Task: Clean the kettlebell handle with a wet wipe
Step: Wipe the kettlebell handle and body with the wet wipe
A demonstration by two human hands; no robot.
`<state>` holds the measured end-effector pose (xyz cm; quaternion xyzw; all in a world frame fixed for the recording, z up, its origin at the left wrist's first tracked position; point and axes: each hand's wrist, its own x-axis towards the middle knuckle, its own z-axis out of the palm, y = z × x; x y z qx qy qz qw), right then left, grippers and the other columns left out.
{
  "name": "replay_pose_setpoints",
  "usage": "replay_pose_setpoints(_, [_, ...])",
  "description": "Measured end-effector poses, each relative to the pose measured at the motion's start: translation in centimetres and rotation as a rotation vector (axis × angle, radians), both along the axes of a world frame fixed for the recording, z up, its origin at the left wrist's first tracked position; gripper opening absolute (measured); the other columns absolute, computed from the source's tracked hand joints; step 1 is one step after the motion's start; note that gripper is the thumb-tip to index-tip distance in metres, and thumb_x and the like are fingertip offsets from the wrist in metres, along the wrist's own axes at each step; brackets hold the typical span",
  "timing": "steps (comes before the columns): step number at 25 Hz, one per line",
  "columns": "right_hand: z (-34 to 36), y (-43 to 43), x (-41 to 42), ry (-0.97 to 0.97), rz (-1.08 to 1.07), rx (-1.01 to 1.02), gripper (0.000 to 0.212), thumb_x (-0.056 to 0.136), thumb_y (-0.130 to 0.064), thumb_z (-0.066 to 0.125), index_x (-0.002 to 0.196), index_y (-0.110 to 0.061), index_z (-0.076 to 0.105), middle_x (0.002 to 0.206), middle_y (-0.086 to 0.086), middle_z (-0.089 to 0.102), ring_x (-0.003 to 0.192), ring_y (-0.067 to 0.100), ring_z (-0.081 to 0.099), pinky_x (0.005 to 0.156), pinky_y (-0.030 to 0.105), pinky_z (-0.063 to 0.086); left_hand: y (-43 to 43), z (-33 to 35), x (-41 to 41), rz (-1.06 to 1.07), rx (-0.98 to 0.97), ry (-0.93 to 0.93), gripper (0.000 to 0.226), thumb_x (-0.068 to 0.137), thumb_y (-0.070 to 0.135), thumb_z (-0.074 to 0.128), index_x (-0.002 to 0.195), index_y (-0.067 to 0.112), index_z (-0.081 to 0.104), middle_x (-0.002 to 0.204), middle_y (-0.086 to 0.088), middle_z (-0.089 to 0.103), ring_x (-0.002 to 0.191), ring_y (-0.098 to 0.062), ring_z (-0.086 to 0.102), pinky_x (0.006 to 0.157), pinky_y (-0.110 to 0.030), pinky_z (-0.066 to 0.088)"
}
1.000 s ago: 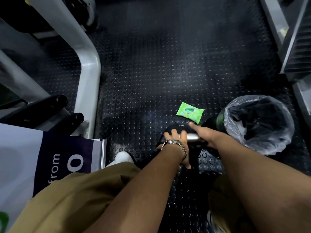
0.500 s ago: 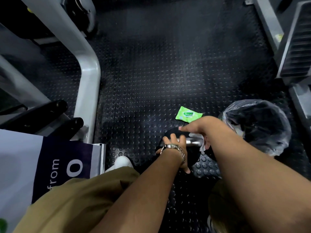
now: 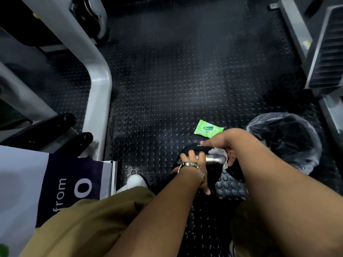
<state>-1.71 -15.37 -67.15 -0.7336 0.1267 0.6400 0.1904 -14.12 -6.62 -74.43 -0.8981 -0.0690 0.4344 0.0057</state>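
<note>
A black kettlebell (image 3: 193, 148) stands on the studded rubber floor between my knees, its silver handle (image 3: 213, 160) showing between my hands. My left hand (image 3: 194, 160), with a metal watch on the wrist, is wrapped around the handle's left end. My right hand (image 3: 224, 143) presses a white wet wipe (image 3: 222, 154) around the handle's right end. A green wet-wipe packet (image 3: 207, 130) lies flat on the floor just beyond the kettlebell.
A bin lined with a clear plastic bag (image 3: 289, 141) stands at my right. A grey gym machine frame (image 3: 100, 86) and black padded rollers (image 3: 55, 127) stand to the left. More machine parts (image 3: 323, 49) fill the upper right. A white and dark sign (image 3: 55, 186) sits at lower left.
My right hand has shifted from lying flat along the handle to arching over its right end with the wipe bunched under it. My left hand has stayed on the handle.
</note>
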Motion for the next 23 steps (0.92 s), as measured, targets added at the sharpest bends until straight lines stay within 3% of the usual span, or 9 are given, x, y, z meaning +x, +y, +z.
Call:
replay_pose_setpoints(2, [0.5,0.9,0.5,-0.053,0.090,-0.043,0.075,0.088,-0.069,0.063,0.133,-0.012,0.047,0.113,0.016,0.057,0.102,0.039,0.067,0.101,0.053,0.052,-0.1,0.2,0.0,-0.002,0.006,0.003,0.147,0.039,0.075,0.090,0.147,0.021,0.007,0.146,-0.017,0.017,0.139,-0.045,0.019,0.104,-0.066,0.040])
replay_pose_setpoints(5, [-0.5,0.2,-1.7,-0.197,0.211,0.000,0.076,0.098,-0.068,0.045,0.147,-0.010,0.048,0.144,0.016,0.051,0.122,0.034,0.056,0.108,0.045,0.043,0.0,0.2,0.1,-0.010,0.003,0.012,0.150,0.039,0.075,0.090,0.150,0.021,0.004,0.147,-0.019,0.015,0.140,-0.046,0.018,0.105,-0.066,0.040])
replay_pose_setpoints(7, [-2.8,-1.6,-3.8,-0.234,-0.030,0.090,0.078,0.095,-0.073,0.044,0.145,-0.013,0.053,0.144,0.015,0.053,0.122,0.031,0.055,0.100,0.040,0.040,0.0,-0.2,0.2,-0.026,0.011,-0.002,0.151,0.035,0.078,0.088,0.149,0.021,0.006,0.145,-0.017,0.020,0.137,-0.045,0.022,0.103,-0.065,0.042])
replay_pose_setpoints(9, [-4.1,-2.8,-4.8,-0.171,-0.249,0.150,0.093,0.084,-0.085,0.046,0.149,-0.019,0.050,0.152,0.012,0.048,0.131,0.030,0.049,0.105,0.044,0.034,0.1,-0.7,0.2,-0.040,0.014,-0.004,0.152,0.030,0.082,0.085,0.148,0.022,0.009,0.145,-0.015,0.023,0.135,-0.044,0.024,0.101,-0.066,0.042])
replay_pose_setpoints(12, [-3.3,-2.5,-3.3,-0.055,-0.256,0.161,0.112,0.072,-0.089,0.055,0.158,-0.021,0.034,0.160,0.011,0.038,0.139,0.035,0.046,0.106,0.051,0.040,0.1,-1.1,0.2,-0.037,-0.003,-0.001,0.153,0.028,0.082,0.085,0.147,0.022,0.009,0.147,-0.014,0.022,0.138,-0.046,0.021,0.102,-0.068,0.040])
replay_pose_setpoints(14, [-1.7,-1.5,-1.4,-0.010,-0.155,0.093,0.108,0.079,-0.079,0.063,0.160,-0.018,0.027,0.154,0.012,0.043,0.126,0.047,0.057,0.104,0.056,0.047,0.1,-0.8,0.2,-0.010,-0.015,0.000,0.149,0.032,0.079,0.087,0.146,0.021,0.010,0.144,-0.016,0.021,0.137,-0.046,0.020,0.103,-0.068,0.041])
replay_pose_setpoints(17, [-0.1,0.3,0.3,0.011,0.004,-0.007,0.089,0.086,-0.071,0.064,0.150,-0.015,0.038,0.105,0.007,0.071,0.081,0.041,0.075,0.091,0.051,0.055,0.0,-0.4,0.1,-0.013,-0.005,-0.002,0.149,0.033,0.079,0.088,0.146,0.020,0.009,0.144,-0.017,0.019,0.139,-0.046,0.020,0.104,-0.068,0.040])
replay_pose_setpoints(20, [-1.2,0.3,-1.5,-0.179,0.175,-0.005,0.082,0.094,-0.073,0.048,0.150,-0.014,0.045,0.147,0.016,0.054,0.117,0.036,0.061,0.104,0.046,0.046,0.1,-0.2,0.2,-0.005,-0.016,0.010,0.155,0.037,0.077,0.089,0.152,0.019,0.002,0.149,-0.019,0.015,0.142,-0.048,0.016,0.107,-0.068,0.038])
replay_pose_setpoints(23, [-3.7,-2.3,-4.5,-0.228,-0.200,0.126,0.077,0.092,-0.076,0.047,0.139,-0.017,0.061,0.141,0.007,0.058,0.118,0.027,0.055,0.100,0.036,0.037,0.1,-0.6,0.0,-0.033,-0.006,-0.014,0.154,0.035,0.080,0.087,0.151,0.020,0.005,0.146,-0.017,0.019,0.139,-0.046,0.019,0.104,-0.067,0.040])
